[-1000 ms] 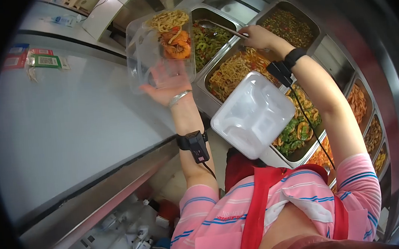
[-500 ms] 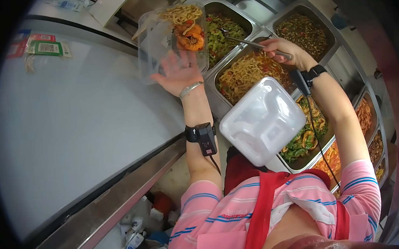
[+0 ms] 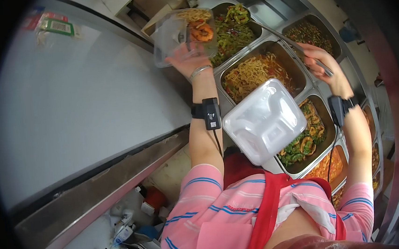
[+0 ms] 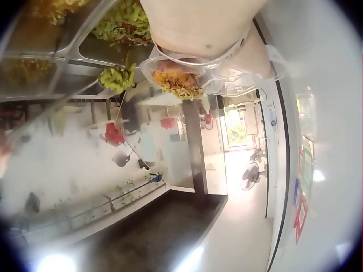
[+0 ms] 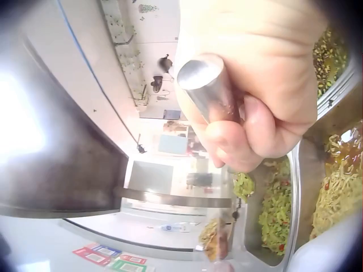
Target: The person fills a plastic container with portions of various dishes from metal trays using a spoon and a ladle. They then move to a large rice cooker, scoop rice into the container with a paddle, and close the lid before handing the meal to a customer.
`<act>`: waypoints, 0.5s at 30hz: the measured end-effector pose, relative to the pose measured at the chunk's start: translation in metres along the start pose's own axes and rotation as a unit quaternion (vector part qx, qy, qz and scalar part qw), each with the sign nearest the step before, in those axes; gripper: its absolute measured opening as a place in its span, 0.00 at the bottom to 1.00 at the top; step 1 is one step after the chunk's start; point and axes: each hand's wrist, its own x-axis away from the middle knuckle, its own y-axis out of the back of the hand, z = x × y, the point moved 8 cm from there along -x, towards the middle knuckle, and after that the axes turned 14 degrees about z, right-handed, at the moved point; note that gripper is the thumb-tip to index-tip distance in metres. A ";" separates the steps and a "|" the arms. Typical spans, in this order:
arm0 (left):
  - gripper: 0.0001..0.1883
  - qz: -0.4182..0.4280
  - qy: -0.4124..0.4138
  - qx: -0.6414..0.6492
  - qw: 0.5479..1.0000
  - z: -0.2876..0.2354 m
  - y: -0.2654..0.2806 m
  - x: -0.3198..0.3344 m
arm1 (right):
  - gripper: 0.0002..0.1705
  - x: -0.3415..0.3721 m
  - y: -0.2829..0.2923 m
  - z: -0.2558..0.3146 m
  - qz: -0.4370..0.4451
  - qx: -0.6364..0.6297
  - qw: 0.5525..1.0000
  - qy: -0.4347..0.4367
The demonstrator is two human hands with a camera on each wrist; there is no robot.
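Palm up, my left hand (image 3: 192, 59) supports a clear plastic compartment container (image 3: 167, 39) from beneath, its fingers visible through the plastic. Noodles (image 3: 194, 15) and orange-red food (image 3: 201, 31) occupy compartments on its right side. My right hand (image 3: 319, 63) grips the handle of a long metal serving spoon (image 3: 274, 32). Chopped green vegetables (image 3: 237, 14) are heaped on the spoon, hiding its bowl, above more green vegetables (image 3: 230, 40) in a steel pan. In the right wrist view, curled fingers (image 5: 244, 141) wrap the spoon's handle end (image 5: 201, 76).
An upturned translucent container (image 3: 265, 121) sits over the pans near my body. Noodles (image 3: 252, 76), leafy greens with orange pieces (image 3: 306, 139) and other dishes fill neighbouring pans. A pale counter (image 3: 90, 100) with green and red cards (image 3: 58, 27) lies left.
The spoon has come up out of the green vegetables with a heap on it. My right hand has moved right and toward my body. The held container appears farther right in view.
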 end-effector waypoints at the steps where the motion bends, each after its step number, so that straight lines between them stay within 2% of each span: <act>1: 0.36 -0.024 0.011 0.004 1.000 0.004 0.003 0.000 | 0.24 0.010 -0.016 0.007 0.003 0.010 1.000 0.005; 2: 0.36 -0.047 0.022 0.008 0.999 0.008 0.005 0.000 | 0.26 0.022 -0.032 0.014 0.004 0.020 1.000 0.011; 5: 0.36 -0.031 0.045 0.010 0.998 0.018 0.002 -0.004 | 0.27 0.044 -0.057 0.022 0.044 0.025 0.998 0.022; 10: 0.41 -0.021 0.081 0.000 0.996 0.031 -0.022 0.005 | 0.27 0.058 -0.085 0.014 0.028 0.098 0.995 -0.003; 11: 0.41 0.023 0.091 0.033 0.995 0.037 -0.027 0.000 | 0.27 0.060 -0.091 0.012 -0.001 0.229 0.973 -0.036; 12: 0.40 0.066 0.099 0.067 0.991 0.039 -0.036 -0.001 | 0.27 0.062 -0.095 0.011 -0.030 0.356 0.932 -0.068; 13: 0.40 0.067 0.099 0.066 0.991 0.039 -0.038 0.000 | 0.28 0.062 -0.098 0.006 -0.021 0.367 0.928 -0.058; 14: 0.39 0.085 0.109 0.076 0.988 0.039 -0.040 0.002 | 0.28 0.062 -0.107 0.008 -0.009 0.439 0.898 -0.038; 15: 0.38 0.102 0.118 0.085 0.984 0.038 -0.046 0.005 | 0.28 0.062 -0.113 0.010 0.014 0.535 0.844 0.030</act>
